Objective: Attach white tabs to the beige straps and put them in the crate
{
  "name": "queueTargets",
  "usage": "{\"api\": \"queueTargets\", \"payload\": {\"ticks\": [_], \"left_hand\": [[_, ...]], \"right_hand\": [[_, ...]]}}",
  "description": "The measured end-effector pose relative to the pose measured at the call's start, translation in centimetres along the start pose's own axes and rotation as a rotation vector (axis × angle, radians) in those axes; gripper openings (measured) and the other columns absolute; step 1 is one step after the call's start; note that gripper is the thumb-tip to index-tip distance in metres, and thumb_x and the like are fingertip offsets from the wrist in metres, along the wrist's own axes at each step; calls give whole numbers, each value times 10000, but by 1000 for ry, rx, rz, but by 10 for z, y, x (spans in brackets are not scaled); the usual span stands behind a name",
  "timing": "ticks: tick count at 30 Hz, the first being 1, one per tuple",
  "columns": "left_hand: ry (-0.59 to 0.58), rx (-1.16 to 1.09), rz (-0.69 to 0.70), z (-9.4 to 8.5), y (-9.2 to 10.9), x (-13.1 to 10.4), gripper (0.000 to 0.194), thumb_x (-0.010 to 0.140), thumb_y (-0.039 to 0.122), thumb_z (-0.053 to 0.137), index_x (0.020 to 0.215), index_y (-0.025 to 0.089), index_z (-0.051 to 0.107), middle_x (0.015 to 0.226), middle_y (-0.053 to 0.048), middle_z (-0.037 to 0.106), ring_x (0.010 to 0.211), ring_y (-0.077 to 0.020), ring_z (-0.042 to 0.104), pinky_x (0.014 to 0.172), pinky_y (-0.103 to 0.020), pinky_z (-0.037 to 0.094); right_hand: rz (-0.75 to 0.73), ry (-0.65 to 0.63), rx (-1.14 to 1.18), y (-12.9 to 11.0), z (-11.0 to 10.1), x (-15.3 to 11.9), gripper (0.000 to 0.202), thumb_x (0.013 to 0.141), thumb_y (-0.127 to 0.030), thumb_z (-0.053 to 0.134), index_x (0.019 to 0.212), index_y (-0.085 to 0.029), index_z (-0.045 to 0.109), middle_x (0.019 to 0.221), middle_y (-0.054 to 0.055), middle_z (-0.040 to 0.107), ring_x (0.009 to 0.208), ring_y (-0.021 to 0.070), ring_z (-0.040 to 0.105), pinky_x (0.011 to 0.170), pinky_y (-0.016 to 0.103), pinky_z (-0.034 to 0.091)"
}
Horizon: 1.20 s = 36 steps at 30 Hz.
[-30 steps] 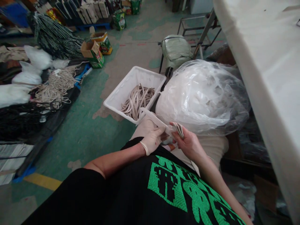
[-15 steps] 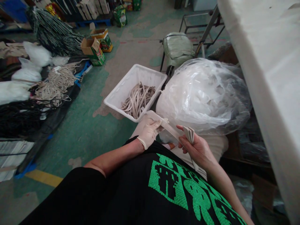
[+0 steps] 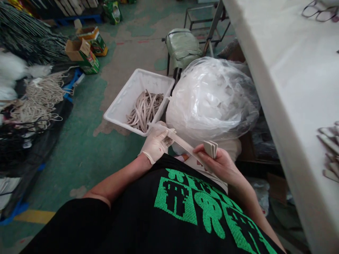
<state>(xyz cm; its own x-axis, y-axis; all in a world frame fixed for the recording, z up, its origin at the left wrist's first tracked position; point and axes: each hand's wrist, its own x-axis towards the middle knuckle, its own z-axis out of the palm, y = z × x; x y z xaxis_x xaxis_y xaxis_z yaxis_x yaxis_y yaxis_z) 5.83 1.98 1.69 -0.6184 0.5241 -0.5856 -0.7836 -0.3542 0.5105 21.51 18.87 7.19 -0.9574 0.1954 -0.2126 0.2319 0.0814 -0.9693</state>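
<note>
My left hand (image 3: 156, 143), in a white glove, is closed on a long narrow clear plastic sleeve (image 3: 181, 141). The sleeve stretches down and right to my bare right hand (image 3: 215, 160), whose thumb and finger meet its other end. Folded flat beige strap (image 3: 210, 149) sticks up from the right hand, its layers stacked together. How much of the strap lies inside the sleeve I cannot tell. Just beyond my left hand stands a white plastic bin (image 3: 122, 97), with a loose heap of similar flat straps (image 3: 145, 109) in it.
A large clear bag of white plastic (image 3: 212, 98) bulges beside the bin. At right runs a pale-covered table (image 3: 291, 88) bearing glasses (image 3: 319, 12) and strap bundles (image 3: 331, 151). A green wrapped bundle (image 3: 182, 46) sits behind. Cord coils (image 3: 42, 95) and open cartons (image 3: 82, 56) are left.
The view has swung right, bringing the glasses and strap bundles on the table into sight. Both hands keep their hold; the sleeve between them looks straighter and a little longer.
</note>
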Motion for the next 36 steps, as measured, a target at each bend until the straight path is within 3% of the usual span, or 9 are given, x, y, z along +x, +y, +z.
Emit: {"api": "queueTargets", "payload": {"ticks": [4, 8, 13, 16, 22, 27, 31, 34, 36], "left_hand": [[19, -21, -63, 0, 0, 0, 173, 860, 173, 702, 1033, 174, 711, 1019, -56, 763, 950, -164, 721, 886, -282, 556], [-2, -35, -92, 1, 1, -4, 158, 861, 185, 713, 1018, 174, 718, 990, -46, 764, 898, -150, 723, 857, -275, 561], [1, -21, -205, 5, 2, -7, 133, 925, 201, 633, 981, 135, 735, 951, -71, 766, 821, -136, 712, 835, -275, 563], [6, 15, -271, 10, -3, -11, 172, 954, 181, 577, 964, 115, 735, 934, -82, 767, 797, -138, 709, 811, -272, 560], [-207, 69, -353, 10, -15, -19, 114, 902, 185, 644, 941, 117, 726, 913, -98, 772, 887, -207, 730, 966, -366, 516], [-338, 88, -533, -12, -23, -7, 313, 940, 327, 579, 1078, 72, 696, 1043, -187, 759, 1023, -281, 721, 1030, -424, 473], [-50, -12, -523, -26, -14, 28, 502, 986, 464, 471, 1264, 61, 583, 1045, -191, 747, 890, -276, 746, 845, -417, 573], [259, -122, -237, -33, 10, 64, 445, 1019, 374, 422, 1258, 30, 574, 881, -158, 745, 744, -226, 740, 743, -349, 598], [365, -154, -69, -35, 28, 84, 373, 1022, 293, 428, 1237, 35, 592, 777, -105, 728, 631, -166, 706, 682, -269, 586]], "right_hand": [[-77, -96, 186, -3, -6, -22, 261, 927, -440, 629, 1025, -228, 746, 903, 59, 757, 717, 175, 678, 610, 268, 527], [-142, -8, 299, -2, -4, -34, 277, 919, -429, 637, 1089, -244, 752, 970, 79, 779, 606, 167, 660, 552, 283, 531], [-526, 220, -125, -9, 1, -24, 170, 872, -175, 700, 991, -275, 769, 848, 23, 742, 722, 163, 688, 647, 274, 543], [-639, 264, -311, -10, 4, -10, 173, 883, -161, 680, 994, -259, 770, 871, 32, 712, 731, 145, 677, 628, 251, 536], [-625, 175, -484, 11, 16, 24, 178, 933, -187, 592, 1046, -229, 724, 1151, 86, 728, 955, 187, 719, 790, 276, 565], [-428, 175, -487, 20, 20, 27, 147, 946, -223, 554, 985, -219, 696, 802, 31, 747, 680, 175, 704, 641, 252, 522], [-361, 128, -356, 7, 5, 6, 162, 956, -284, 573, 877, -218, 697, 708, 6, 705, 591, 146, 647, 598, 241, 497], [-376, 44, -222, -3, -9, -12, 185, 954, -311, 596, 855, -212, 717, 726, 12, 705, 590, 141, 633, 589, 242, 501], [-364, -34, -134, -6, -13, -21, 208, 959, -330, 601, 853, -206, 732, 729, 20, 710, 593, 142, 634, 596, 244, 511]]}}
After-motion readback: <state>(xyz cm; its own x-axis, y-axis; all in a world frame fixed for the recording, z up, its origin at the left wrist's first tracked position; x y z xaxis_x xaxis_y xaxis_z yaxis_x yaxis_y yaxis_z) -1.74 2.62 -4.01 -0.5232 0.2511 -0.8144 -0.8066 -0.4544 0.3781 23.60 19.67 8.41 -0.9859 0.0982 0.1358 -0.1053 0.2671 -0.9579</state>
